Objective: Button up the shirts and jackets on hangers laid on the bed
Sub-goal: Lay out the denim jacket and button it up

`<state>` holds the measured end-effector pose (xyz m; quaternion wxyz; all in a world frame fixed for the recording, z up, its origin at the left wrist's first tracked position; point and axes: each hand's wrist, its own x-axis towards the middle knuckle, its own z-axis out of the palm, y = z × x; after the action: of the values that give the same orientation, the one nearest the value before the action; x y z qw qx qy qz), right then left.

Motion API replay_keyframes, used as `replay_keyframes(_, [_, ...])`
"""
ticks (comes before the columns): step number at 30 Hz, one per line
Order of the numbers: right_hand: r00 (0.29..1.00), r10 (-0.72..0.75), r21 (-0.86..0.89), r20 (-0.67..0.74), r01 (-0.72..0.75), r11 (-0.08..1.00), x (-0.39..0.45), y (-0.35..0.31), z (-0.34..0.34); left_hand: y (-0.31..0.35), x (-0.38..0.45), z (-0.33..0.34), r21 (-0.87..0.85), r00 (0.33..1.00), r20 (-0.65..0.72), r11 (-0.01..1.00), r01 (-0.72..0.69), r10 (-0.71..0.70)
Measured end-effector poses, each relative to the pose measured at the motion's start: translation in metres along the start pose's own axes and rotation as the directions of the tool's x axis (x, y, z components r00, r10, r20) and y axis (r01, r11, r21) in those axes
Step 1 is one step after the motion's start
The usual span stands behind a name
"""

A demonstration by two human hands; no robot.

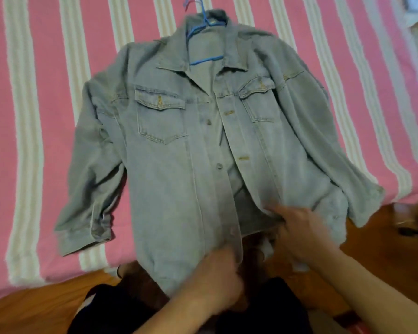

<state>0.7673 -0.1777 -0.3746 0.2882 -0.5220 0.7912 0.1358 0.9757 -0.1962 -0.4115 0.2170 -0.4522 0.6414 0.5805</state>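
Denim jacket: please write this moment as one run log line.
denim jacket on blue hanger: unbuttoned | left hand: grips hem | right hand: grips hem | bed: striped

Our left hand (217, 278) and right hand (302, 230) are smeared by motion blur, so we can't tell how the fingers sit on the jacket (179, 165) hem. The blue hanger (203, 32) mostly disappears under the collar, its hook clipped by the top edge. Both our forearms run off the bottom.
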Motion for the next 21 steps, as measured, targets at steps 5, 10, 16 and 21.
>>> replay_keyframes(5, [0.822, -0.190, -0.043, 0.536, 0.251, 0.967, 0.050, -0.017, -0.018, 0.039, 0.035, -0.044, 0.226, 0.889, 0.421, 0.929, -0.294, 0.179])
replay_keyframes(10, [0.973, -0.043, 0.495, -0.225, 0.152, 0.855, 0.207, -0.056, -0.065, 0.031, 0.158, -0.180, 0.079, 0.720, -0.630, 0.946, -0.314, 0.291])
replay_keyframes(16, [0.916, 0.207, 0.686, -0.344, 0.094, 0.722, 0.341, -0.109, -0.060, 0.012, 0.271, -0.290, 0.624, 0.358, -0.663, 0.750, -0.221, 0.657])
replay_keyframes(21, [0.686, 0.337, 0.602, -0.644, 0.184, 0.777, 0.372, -0.108, -0.024, -0.006, 0.315, -0.295, 0.874, 0.073, -0.445, 0.451, -0.182, 0.892])
